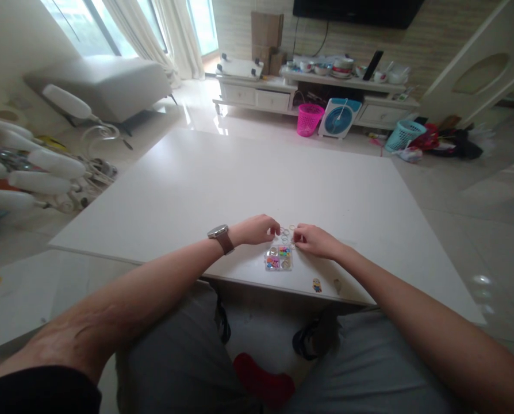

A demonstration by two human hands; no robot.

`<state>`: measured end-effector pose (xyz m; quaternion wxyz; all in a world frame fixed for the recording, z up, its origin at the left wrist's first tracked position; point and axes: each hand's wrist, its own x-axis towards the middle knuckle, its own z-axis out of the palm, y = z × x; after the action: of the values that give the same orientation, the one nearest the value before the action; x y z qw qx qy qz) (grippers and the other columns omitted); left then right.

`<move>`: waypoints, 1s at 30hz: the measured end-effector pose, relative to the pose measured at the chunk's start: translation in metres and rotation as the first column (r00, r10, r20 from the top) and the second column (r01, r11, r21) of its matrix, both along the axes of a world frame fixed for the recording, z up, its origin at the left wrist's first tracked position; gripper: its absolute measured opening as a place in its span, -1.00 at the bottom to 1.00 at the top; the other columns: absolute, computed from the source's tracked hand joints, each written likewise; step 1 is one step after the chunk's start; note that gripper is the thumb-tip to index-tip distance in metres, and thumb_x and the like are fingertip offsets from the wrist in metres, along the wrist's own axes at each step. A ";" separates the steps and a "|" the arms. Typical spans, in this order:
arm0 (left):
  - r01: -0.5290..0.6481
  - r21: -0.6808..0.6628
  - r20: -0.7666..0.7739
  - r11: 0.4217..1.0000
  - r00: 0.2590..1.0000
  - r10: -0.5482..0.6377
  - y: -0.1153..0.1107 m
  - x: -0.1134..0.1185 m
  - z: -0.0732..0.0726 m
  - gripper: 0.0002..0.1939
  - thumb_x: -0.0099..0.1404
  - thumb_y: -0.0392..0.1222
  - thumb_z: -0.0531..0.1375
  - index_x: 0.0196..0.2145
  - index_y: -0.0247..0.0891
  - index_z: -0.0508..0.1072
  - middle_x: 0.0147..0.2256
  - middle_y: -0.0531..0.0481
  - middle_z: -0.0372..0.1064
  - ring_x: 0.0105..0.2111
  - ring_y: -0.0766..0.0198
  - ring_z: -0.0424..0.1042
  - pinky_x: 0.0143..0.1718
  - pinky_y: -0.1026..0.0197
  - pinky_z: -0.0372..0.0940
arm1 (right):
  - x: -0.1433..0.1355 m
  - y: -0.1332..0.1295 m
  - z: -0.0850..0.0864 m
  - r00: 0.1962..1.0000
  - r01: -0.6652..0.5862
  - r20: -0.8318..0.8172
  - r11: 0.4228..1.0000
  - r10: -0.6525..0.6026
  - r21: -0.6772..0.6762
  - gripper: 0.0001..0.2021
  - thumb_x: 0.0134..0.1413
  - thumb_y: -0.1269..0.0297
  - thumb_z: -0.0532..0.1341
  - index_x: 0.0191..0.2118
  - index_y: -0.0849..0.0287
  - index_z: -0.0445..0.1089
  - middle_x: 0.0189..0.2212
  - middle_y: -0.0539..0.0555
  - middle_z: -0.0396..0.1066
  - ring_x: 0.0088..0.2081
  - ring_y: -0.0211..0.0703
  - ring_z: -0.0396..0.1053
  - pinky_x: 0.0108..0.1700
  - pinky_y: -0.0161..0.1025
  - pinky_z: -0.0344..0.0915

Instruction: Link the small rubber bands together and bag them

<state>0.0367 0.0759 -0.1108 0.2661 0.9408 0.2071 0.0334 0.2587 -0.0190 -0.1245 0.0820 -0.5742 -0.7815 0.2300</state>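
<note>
Several small thin rings [285, 233] lie in a loose cluster on the white table [257, 184], between my two hands. My left hand [262, 229], with a watch [218, 231] on its wrist, is curled at the left side of the rings; whether anything is in its fingertips is too small to tell. From the right, my right hand [315, 240] touches down at the cluster's edge with fingers pinched together, and what they hold is hidden. Just below the rings sits a clear divided box [278, 258] with colourful small pieces and rings in its compartments.
By the table's front edge lie a yellow-and-blue cartoon figure sticker [317, 285] and a small pale object [337, 286]. A chandelier with white shades [50, 167] stands to the left. Beyond the table are a pink basket [310, 119] and a blue-and-white fan [340, 118].
</note>
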 end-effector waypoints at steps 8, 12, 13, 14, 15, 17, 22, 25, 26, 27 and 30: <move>-0.003 0.007 -0.004 1.000 1.000 0.003 -0.001 -0.004 0.007 -0.76 0.21 -0.29 0.14 -0.20 -0.21 0.57 -0.28 0.00 0.52 -0.33 0.30 0.43 -0.28 0.29 0.27 | 0.000 0.000 0.000 0.999 0.017 -0.050 1.000 -0.017 -0.002 -0.91 0.04 0.42 0.21 -0.29 0.21 0.43 -0.37 0.03 0.41 -0.37 -0.25 0.31 -0.30 -0.34 0.16; 0.010 -0.009 -0.006 1.000 1.000 -0.010 0.002 -0.004 0.006 -0.76 0.21 -0.29 0.14 -0.20 -0.20 0.56 -0.27 0.01 0.52 -0.34 0.31 0.43 -0.29 0.29 0.26 | -0.002 0.001 0.000 1.000 0.002 -0.001 1.000 -0.001 0.012 -0.96 0.03 0.43 0.22 -0.37 0.20 0.42 -0.37 0.04 0.39 -0.36 -0.24 0.30 -0.28 -0.33 0.16; 0.013 -0.013 -0.007 1.000 1.000 -0.013 0.003 -0.004 0.005 -0.76 0.21 -0.29 0.14 -0.20 -0.21 0.56 -0.27 0.00 0.52 -0.34 0.31 0.43 -0.29 0.30 0.26 | -0.003 0.001 0.000 1.000 0.006 0.013 1.000 -0.006 0.016 -0.96 0.04 0.44 0.21 -0.38 0.20 0.41 -0.37 0.04 0.39 -0.35 -0.23 0.30 -0.29 -0.33 0.15; 0.014 -0.014 -0.008 1.000 1.000 -0.014 0.003 -0.003 0.005 -0.76 0.21 -0.28 0.14 -0.20 -0.21 0.56 -0.26 0.00 0.52 -0.34 0.31 0.43 -0.29 0.30 0.26 | -0.004 0.001 0.000 1.000 0.012 0.025 1.000 -0.013 0.018 -0.95 0.05 0.43 0.20 -0.38 0.19 0.40 -0.38 0.03 0.38 -0.36 -0.24 0.30 -0.29 -0.33 0.14; 0.012 -0.015 -0.011 1.000 1.000 -0.013 0.003 -0.003 0.004 -0.76 0.21 -0.28 0.14 -0.20 -0.21 0.56 -0.26 0.00 0.52 -0.34 0.31 0.43 -0.29 0.30 0.27 | -0.004 0.000 -0.001 0.999 0.018 0.036 1.000 -0.018 0.019 -0.95 0.06 0.43 0.19 -0.38 0.19 0.40 -0.38 0.03 0.38 -0.36 -0.24 0.29 -0.30 -0.33 0.14; 0.003 -0.014 -0.013 1.000 1.000 -0.003 0.003 -0.003 0.004 -0.76 0.21 -0.28 0.14 -0.20 -0.20 0.56 -0.27 0.00 0.52 -0.34 0.31 0.43 -0.29 0.30 0.27 | -0.004 -0.001 -0.001 0.998 0.022 0.058 1.000 -0.023 0.022 -0.94 0.07 0.42 0.17 -0.38 0.18 0.38 -0.37 0.03 0.37 -0.37 -0.24 0.28 -0.32 -0.33 0.12; -0.012 -0.001 -0.006 1.000 1.000 0.012 0.001 -0.002 0.006 -0.76 0.21 -0.27 0.14 -0.21 -0.19 0.56 -0.29 0.00 0.52 -0.35 0.30 0.43 -0.28 0.28 0.27 | -0.003 0.000 0.000 0.999 0.029 0.041 0.999 -0.031 0.043 -0.96 0.06 0.43 0.15 -0.37 0.20 0.34 -0.37 0.04 0.34 -0.37 -0.24 0.26 -0.32 -0.33 0.12; -0.015 0.012 -0.014 1.000 1.000 0.015 -0.001 -0.003 0.008 -0.75 0.20 -0.28 0.14 -0.21 -0.20 0.56 -0.26 -0.02 0.52 -0.34 0.29 0.43 -0.27 0.27 0.26 | -0.003 0.000 0.006 0.996 0.056 -0.067 0.997 -0.052 0.051 -0.96 0.07 0.45 0.14 -0.36 0.22 0.32 -0.37 0.04 0.33 -0.38 -0.25 0.25 -0.31 -0.33 0.14; -0.012 0.015 -0.018 1.000 1.000 0.013 -0.001 -0.004 0.008 -0.75 0.20 -0.28 0.14 -0.21 -0.20 0.56 -0.26 -0.02 0.52 -0.34 0.29 0.43 -0.26 0.27 0.26 | -0.004 0.000 0.009 0.993 0.065 -0.104 0.997 -0.060 0.047 -0.96 0.07 0.46 0.14 -0.36 0.22 0.31 -0.38 0.04 0.33 -0.38 -0.26 0.25 -0.32 -0.33 0.15; -0.008 0.014 -0.021 1.000 1.000 0.008 -0.002 -0.004 0.009 -0.76 0.19 -0.28 0.14 -0.22 -0.21 0.57 -0.27 -0.02 0.52 -0.34 0.29 0.43 -0.26 0.27 0.26 | -0.004 -0.001 0.012 0.989 0.068 -0.138 0.997 -0.062 0.038 -0.95 0.07 0.47 0.14 -0.36 0.22 0.31 -0.40 0.03 0.33 -0.39 -0.26 0.26 -0.32 -0.33 0.15; 0.011 0.001 -0.029 1.000 1.000 -0.011 -0.004 -0.005 0.010 -0.76 0.18 -0.28 0.15 -0.23 -0.21 0.57 -0.31 -0.01 0.52 -0.35 0.29 0.43 -0.27 0.28 0.26 | -0.009 -0.007 0.022 0.978 0.032 -0.206 0.999 -0.026 0.027 -0.95 0.09 0.47 0.14 -0.35 0.21 0.31 -0.43 0.00 0.34 -0.40 -0.26 0.26 -0.32 -0.33 0.16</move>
<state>0.0320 0.0724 -0.1012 0.2628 0.9424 0.2059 0.0185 0.2499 -0.0259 -0.1021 0.1742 -0.5574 -0.7637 0.2751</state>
